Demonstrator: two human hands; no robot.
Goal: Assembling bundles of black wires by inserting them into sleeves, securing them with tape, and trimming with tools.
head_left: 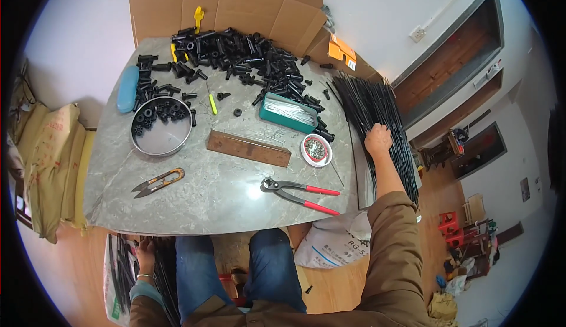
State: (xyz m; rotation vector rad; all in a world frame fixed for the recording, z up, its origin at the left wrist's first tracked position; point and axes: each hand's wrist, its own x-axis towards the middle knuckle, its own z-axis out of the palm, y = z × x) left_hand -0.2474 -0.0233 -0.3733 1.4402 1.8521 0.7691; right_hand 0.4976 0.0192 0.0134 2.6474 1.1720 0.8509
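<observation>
My right hand point(378, 140) rests on a thick bundle of thin black rods point(371, 100) along the table's right side. Its fingers are curled closed on some of the rods; how many I cannot make out. Low on the left, beside my leg, my left hand point(145, 255) reaches into a second batch of black rods point(168, 271). The table edge and the rods hide most of its fingers. Nearest to my right arm on the tabletop lie red-handled pincers point(303, 196) and a small white-and-red tub point(316, 150) of tiny metal pieces.
Black bolt-like parts point(236, 56) heap at the back of the table point(194, 200), before folded cardboard point(247, 3). A round tin point(162, 147), green tray of pins point(289, 113), brown metal bar point(249, 148), thread snips point(159, 182) and green-handled pick point(213, 103) lie about.
</observation>
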